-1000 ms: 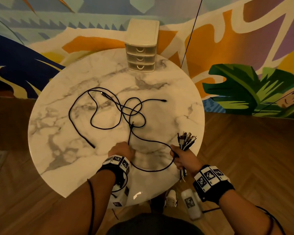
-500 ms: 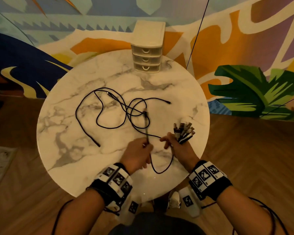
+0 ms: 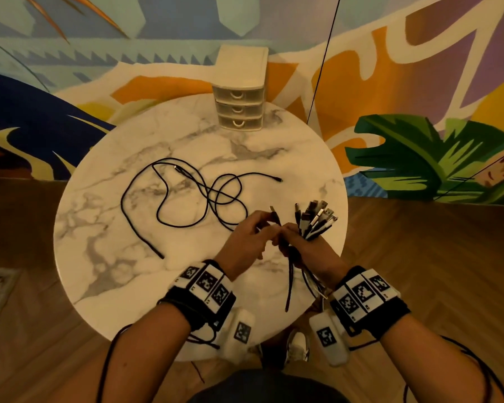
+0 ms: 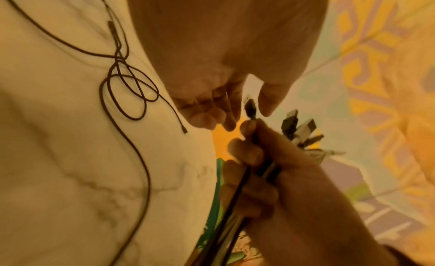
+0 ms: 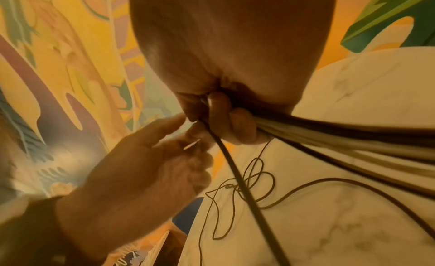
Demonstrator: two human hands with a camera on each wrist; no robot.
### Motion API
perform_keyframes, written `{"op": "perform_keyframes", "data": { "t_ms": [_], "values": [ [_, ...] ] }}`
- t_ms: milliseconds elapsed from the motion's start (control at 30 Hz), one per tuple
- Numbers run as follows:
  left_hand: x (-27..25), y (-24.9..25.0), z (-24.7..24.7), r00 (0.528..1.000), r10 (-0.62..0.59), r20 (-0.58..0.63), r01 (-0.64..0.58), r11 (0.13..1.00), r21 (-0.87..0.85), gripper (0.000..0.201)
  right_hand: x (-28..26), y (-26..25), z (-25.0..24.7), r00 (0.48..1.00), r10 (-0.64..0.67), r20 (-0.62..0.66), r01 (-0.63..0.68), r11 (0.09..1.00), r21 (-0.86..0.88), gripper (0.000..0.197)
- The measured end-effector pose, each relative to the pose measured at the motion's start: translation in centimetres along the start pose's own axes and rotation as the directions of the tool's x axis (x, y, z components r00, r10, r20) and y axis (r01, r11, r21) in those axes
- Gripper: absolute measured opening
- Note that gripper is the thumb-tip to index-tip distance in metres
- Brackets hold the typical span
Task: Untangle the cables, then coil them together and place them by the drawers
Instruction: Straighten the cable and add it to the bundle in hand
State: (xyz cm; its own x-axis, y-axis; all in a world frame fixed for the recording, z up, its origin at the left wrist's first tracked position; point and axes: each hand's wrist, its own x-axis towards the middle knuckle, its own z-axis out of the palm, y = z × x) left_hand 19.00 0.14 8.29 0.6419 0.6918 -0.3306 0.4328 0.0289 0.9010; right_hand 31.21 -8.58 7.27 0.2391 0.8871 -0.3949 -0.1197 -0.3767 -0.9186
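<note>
My right hand [image 3: 296, 242] grips a bundle of cables [image 3: 314, 219] upright over the table's near right edge, plug ends fanned out on top. My left hand [image 3: 256, 228] meets it, thumb and fingers close round the plug [image 4: 250, 107] of a black cable [image 5: 233, 169]. Just below that plug the right hand's fingers [image 4: 249, 128] pinch the same cable. Its slack hangs as a narrow loop [image 3: 288, 286] under the hands. More black cables [image 3: 186, 196] lie tangled on the marble table [image 3: 114, 257]. The cream drawers [image 3: 239, 109] stand at the far edge.
One loose cable end [image 3: 280, 180] points right and another [image 3: 160, 255] lies near the front left. A thin dark line [image 3: 320, 62] hangs behind the table by the painted wall. Wooden floor surrounds the table.
My left hand lifted the black cable's plug end off the table and brought it up against the right hand's bundle. The slack loop left the tabletop and now hangs below the hands.
</note>
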Motion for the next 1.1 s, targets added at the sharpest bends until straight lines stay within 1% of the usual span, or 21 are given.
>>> {"op": "perform_keyframes", "data": {
  "t_ms": [33,100,233,300,367,467,533,600,667,700,733,767,800,833,867,900,933,1000,1033,1067,1100],
  "values": [
    [0.3,0.4,0.0,1.000,0.012,-0.015,-0.012,1.000,-0.010,0.019,0.0,0.0,0.0,1.000,0.008,0.017,-0.007,1.000,-0.029,0.035],
    [0.5,1.1,0.2,0.997,0.064,-0.048,-0.062,0.997,0.037,0.018,-0.2,0.0,0.1,0.999,0.019,0.037,-0.017,0.998,-0.057,0.035],
    [0.2,2.6,1.5,0.965,0.258,-0.057,-0.249,0.961,0.120,0.014,-0.8,-0.1,-0.2,0.999,-0.025,0.045,0.028,0.998,-0.055,0.035],
    [0.1,3.3,2.3,0.944,0.324,-0.065,-0.313,0.940,0.140,0.013,-1.2,-0.3,-0.5,0.999,-0.035,-0.003,0.035,0.999,0.010,0.035],
    [0.0,3.7,2.9,0.926,0.376,-0.044,-0.366,0.918,0.151,0.015,-1.3,-0.4,-0.6,0.999,-0.029,-0.042,0.031,0.998,0.062,0.034],
    [-0.1,4.0,3.7,0.885,0.465,0.016,-0.455,0.859,0.233,0.017,-0.9,0.5,-1.1,0.994,-0.010,-0.105,0.014,0.999,0.042,0.037],
    [-0.2,4.2,3.8,0.872,0.488,0.030,-0.479,0.842,0.250,0.017,-0.6,1.2,-1.2,0.991,-0.009,-0.135,0.018,0.998,0.063,0.043],
    [-0.4,4.4,4.0,0.864,0.504,0.011,-0.490,0.835,0.251,0.025,-0.7,1.2,-1.2,0.989,-0.032,-0.142,0.048,0.993,0.112,0.049],
    [-0.4,4.0,4.3,0.877,0.476,-0.067,-0.448,0.859,0.247,0.034,-1.2,0.7,-1.5,0.979,-0.043,-0.201,0.087,0.973,0.212,0.044],
    [-0.4,3.5,4.4,0.903,0.421,-0.085,-0.391,0.888,0.242,0.037,-1.4,0.4,-1.9,0.964,-0.003,-0.265,0.077,0.960,0.271,0.042],
    [-0.5,2.9,4.8,0.940,0.338,-0.041,-0.318,0.914,0.253,0.038,-1.6,0.2,-2.4,0.946,0.050,-0.320,0.061,0.943,0.328,0.042],
    [-0.7,1.9,5.1,0.969,0.237,0.066,-0.246,0.918,0.313,0.033,-1.7,0.0,-2.9,0.933,0.088,-0.349,0.049,0.930,0.365,0.046],
    [-1.0,0.8,5.5,0.967,0.128,0.219,-0.209,0.892,0.400,0.023,-1.5,0.0,-3.6,0.924,0.104,-0.367,0.048,0.922,0.384,0.049],
    [-1.3,-0.7,5.8,0.935,0.015,0.355,-0.188,0.869,0.457,0.014,-1.4,-0.1,-4.1,0.917,0.107,-0.385,0.057,0.918,0.392,0.050],
    [-1.5,-2.4,5.8,0.896,-0.067,0.440,-0.174,0.857,0.485,0.013,-1.2,-0.2,-4.7,0.905,0.103,-0.413,0.074,0.917,0.392,0.051],
    [-1.6,-4.3,5.4,0.874,-0.126,0.469,-0.164,0.832,0.530,0.016,-1.1,-0.3,-5.2,0.888,0.088,-0.452,0.108,0.914,0.391,0.051],
    [-1.3,-5.9,4.4,0.883,-0.165,0.440,-0.153,0.785,0.600,0.018,-1.0,-0.3,-5.7,0.866,0.069,-0.494,0.148,0.910,0.387,0.052],
    [-0.3,-8.4,1.5,0.946,-0.158,0.283,-0.091,0.709,0.699,0.025,-1.2,-0.1,-6.8,0.818,0.038,-0.574,0.227,0.895,0.383,0.055],
    [0.2,-9.1,-0.4,0.970,-0.147,0.194,-0.031,0.715,0.698,0.028,-1.4,-0.1,-7.4,0.799,0.041,-0.599,0.260,0.875,0.408,0.059],
    [0.7,-9.4,-2.1,0.985,-0.131,0.112,0.024,0.745,0.667,0.030,-1.6,-0.2,-8.2,0.788,0.070,-0.612,0.286,0.838,0.465,0.061],
    [1.1,-9.4,-3.7,0.993,-0.117,0.034,0.069,0.771,0.633,0.031,-1.8,-0.4,-8.8,0.789,0.099,-0.607,0.316,0.781,0.538,0.061]
  ]
}}
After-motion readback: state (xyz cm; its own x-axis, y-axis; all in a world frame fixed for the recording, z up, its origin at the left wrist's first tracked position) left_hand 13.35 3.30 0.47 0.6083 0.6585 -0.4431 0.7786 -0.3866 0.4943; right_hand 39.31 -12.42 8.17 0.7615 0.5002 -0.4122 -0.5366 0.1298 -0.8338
